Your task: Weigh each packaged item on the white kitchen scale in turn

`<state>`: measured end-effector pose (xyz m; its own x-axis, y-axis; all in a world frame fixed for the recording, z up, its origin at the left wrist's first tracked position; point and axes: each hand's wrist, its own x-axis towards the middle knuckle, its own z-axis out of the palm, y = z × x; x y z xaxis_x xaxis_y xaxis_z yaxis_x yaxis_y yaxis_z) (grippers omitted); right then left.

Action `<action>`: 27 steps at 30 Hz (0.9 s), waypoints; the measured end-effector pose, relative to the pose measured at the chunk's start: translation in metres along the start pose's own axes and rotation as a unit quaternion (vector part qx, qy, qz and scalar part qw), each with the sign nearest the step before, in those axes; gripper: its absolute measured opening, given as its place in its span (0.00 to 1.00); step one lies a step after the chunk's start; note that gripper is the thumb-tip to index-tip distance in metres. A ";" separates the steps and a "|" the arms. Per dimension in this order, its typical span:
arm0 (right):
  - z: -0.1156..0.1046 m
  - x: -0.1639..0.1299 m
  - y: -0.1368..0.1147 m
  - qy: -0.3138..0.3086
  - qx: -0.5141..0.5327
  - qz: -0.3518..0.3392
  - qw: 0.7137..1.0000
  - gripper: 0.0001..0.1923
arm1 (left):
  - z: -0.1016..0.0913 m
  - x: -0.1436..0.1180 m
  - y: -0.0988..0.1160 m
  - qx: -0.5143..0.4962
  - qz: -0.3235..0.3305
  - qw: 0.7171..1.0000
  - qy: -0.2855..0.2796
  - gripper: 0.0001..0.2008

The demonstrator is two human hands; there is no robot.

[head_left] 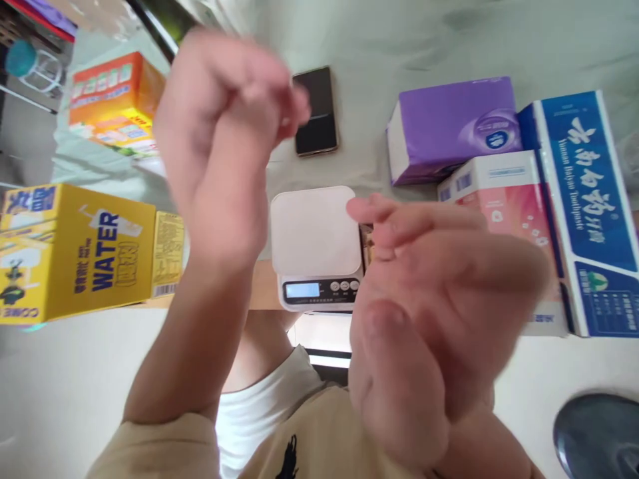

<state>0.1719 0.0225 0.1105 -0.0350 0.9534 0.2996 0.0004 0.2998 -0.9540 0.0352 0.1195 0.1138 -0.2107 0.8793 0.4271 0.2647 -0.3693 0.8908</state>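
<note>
Pale cloth is being used as cover for the table (449,40), with a white kitchen scale (315,247) resting at its near edge, its smooth square platform bare. Both hands are being raised close to the camera — the left hand (219,133) curled loosely, the right hand (439,319) spread open — and nothing is being held. Glossy cardboard boxes are crowding the scale; the yellow box (74,253) or the pink tissue pack (509,213) could be knocked by a blurred, hasty sweep.
</note>
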 end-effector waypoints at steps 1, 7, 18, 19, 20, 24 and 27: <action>0.004 0.007 0.001 0.052 0.038 -0.012 0.998 0.10 | -0.021 -0.026 0.008 -0.016 -0.004 0.998 0.055 0.07; 0.041 -0.001 0.015 -0.091 0.072 0.024 0.993 0.08 | -0.150 -0.162 0.017 0.109 0.057 0.965 0.232 0.09; 0.130 -0.070 0.023 -0.356 -0.050 0.021 0.933 0.20 | -0.300 -0.189 -0.018 0.127 -0.042 0.912 0.387 0.21; 0.140 -0.073 0.025 -0.369 -0.057 0.035 0.927 0.23 | -0.304 -0.186 -0.025 0.093 -0.061 0.926 0.362 0.27; 0.151 -0.076 0.028 -0.377 -0.057 0.046 0.923 0.26 | -0.308 -0.183 -0.032 0.058 -0.079 0.938 0.331 0.33; 0.200 -0.082 0.047 -0.369 -0.010 0.049 0.928 0.39 | -0.312 -0.177 -0.046 -0.052 -0.097 0.966 0.234 0.49; 0.230 -0.086 0.057 -0.356 0.017 0.041 0.933 0.49 | -0.300 -0.181 -0.038 -0.103 -0.080 0.973 0.190 0.37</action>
<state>-0.0548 -0.0499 0.0283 -0.6921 0.7051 0.1543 0.0005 0.2142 -0.9768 -0.2189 -0.1156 0.0495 -0.5765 0.7702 0.2730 0.0147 -0.3242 0.9459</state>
